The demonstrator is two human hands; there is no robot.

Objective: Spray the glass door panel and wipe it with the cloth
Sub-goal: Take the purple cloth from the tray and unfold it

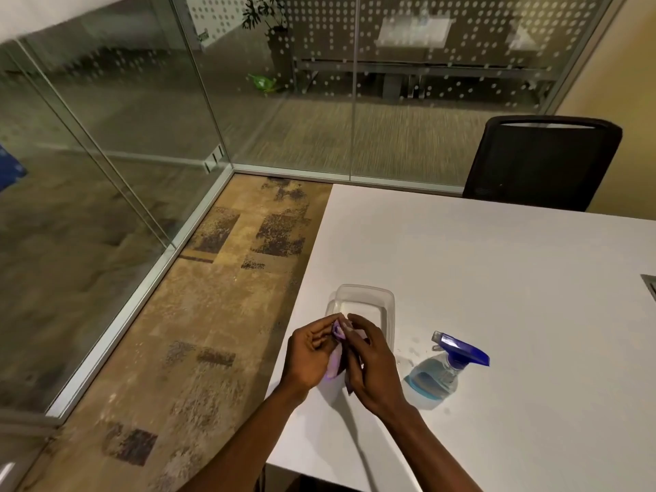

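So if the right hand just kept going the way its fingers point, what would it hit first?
Most likely the clear tub right beyond the fingertips of the right hand, which points up and away across the table while holding the cloth. Depth is unclear, so it might pass over the rim.

**Quick head count of what's here**

So, tallying it up: two hands, left (309, 353) and right (372, 367), sharing one purple cloth (339, 335). One spray bottle (443, 371) and one clear plastic container (365, 303) near the tabletop (497, 278) front-left corner. One black chair (539, 161) at the far edge. One potted plant (269, 16) behind the glass.
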